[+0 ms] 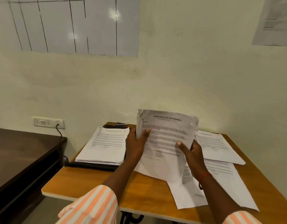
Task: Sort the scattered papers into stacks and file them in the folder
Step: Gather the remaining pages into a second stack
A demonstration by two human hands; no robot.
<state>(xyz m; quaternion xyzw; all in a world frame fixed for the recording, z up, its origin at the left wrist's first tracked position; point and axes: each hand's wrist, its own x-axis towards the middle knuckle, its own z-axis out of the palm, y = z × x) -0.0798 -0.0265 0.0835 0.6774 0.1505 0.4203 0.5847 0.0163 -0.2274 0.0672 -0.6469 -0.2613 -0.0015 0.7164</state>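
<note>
A thick paper stack (105, 146) is sitting on a black folder (91, 166) at the left of the wooden bench (99, 186); loose white sheets (218, 147) are lying at its right.

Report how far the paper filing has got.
Done: a tall stack already lies on the black folder. In hand: the left hand and right hand hold a bundle of sheets over the table. Left: loose papers lie scattered on the table's right side, not yet stacked or filed.

Holding up a sheaf of papers (167, 135), left hand (136, 143) gripping its left edge, right hand (192, 155) lower right. Behind, neat stack (105, 146) on black folder (91, 165) at the desk (107, 183)'s far-left corner; loose sheets (217, 146) along the right edge.
</note>
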